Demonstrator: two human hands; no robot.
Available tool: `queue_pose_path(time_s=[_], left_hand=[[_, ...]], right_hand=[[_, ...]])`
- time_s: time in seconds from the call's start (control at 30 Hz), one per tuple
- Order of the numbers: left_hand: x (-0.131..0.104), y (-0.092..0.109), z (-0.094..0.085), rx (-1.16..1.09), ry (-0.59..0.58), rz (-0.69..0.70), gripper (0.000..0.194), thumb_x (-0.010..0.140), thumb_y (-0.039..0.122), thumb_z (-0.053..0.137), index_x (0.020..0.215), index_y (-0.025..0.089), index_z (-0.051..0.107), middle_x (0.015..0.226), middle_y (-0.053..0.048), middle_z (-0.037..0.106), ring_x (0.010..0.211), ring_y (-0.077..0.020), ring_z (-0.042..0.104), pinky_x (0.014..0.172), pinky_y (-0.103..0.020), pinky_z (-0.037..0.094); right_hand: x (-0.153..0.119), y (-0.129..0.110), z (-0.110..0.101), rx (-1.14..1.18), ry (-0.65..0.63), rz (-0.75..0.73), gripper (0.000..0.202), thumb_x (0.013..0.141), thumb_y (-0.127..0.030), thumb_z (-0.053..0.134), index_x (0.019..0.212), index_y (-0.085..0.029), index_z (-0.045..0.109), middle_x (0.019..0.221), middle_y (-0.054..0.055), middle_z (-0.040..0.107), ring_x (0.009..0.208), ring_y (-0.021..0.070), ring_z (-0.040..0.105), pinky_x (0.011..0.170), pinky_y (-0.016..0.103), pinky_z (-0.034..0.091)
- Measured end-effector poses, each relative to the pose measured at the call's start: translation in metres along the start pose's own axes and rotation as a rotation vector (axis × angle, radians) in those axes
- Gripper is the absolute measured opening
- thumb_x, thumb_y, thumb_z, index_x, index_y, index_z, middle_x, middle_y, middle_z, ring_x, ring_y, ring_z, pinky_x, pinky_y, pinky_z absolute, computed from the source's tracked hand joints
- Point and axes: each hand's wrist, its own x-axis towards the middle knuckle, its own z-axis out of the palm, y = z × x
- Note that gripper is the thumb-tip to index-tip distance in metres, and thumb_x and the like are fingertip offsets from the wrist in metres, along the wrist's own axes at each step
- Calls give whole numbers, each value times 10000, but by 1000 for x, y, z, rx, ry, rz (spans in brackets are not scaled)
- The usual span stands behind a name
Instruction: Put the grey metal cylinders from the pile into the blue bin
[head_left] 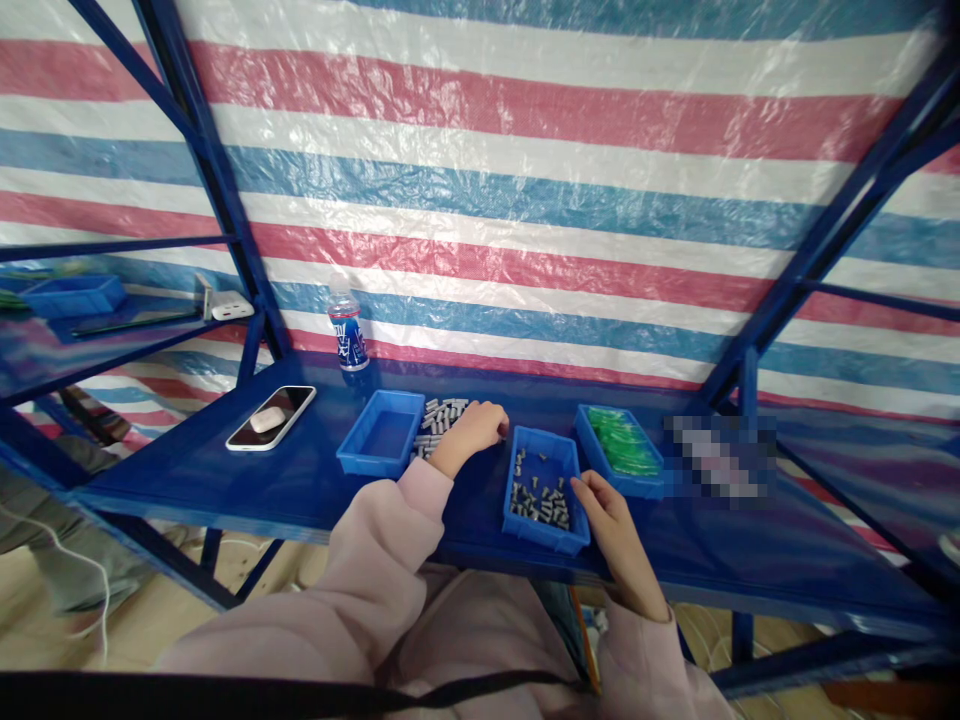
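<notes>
My left hand [474,432] is over the blue table, just right of a pile of short grey metal cylinders [442,422]. Its fingers are curled together; whatever they may hold is hidden. My right hand [606,508] is at the right side of a blue tray [544,535], fingers closed at its rim. Small metal screws [551,508] lie in that tray, most of them toward the near end. To the left of the cylinders stands a second blue tray [381,465] with a bare floor.
A third blue tray [634,488] holds green plastic packets [621,440]. A bottle [348,335] stands at the back left, near a phone [292,415] with a white case [268,420] on it. A pixelated patch covers something at right. Blue frame posts [210,180] rise on both sides.
</notes>
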Motion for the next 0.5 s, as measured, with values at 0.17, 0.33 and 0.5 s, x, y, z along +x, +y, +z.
queue_pose_path(time_s=[0.17,0.33,0.5], left_hand=[[0,0,2,-38,-5,-2,181,671,108,638,795,208,725,818,-26,718,791,-167,649,777,-236,460],[1,-1,5,-75,38,-11,193,637,58,644,757,196,706,752,-15,705,751,-164,646,774,-244,463],[3,2,-3,-145,207,-43,214,726,70,588,893,173,673,829,-43,709,843,-182,649,834,-288,461]], right_hand=[[-1,-2,1,4,-4,2,312,825,-452,574,686,-205,442,644,-46,369,588,114,349,529,230,316],[-1,-1,1,10,1,24,305,820,-454,578,697,-206,450,640,-47,383,581,115,363,525,234,324],[0,2,0,-6,-3,11,328,821,-472,573,686,-210,429,636,-47,374,577,116,361,524,235,325]])
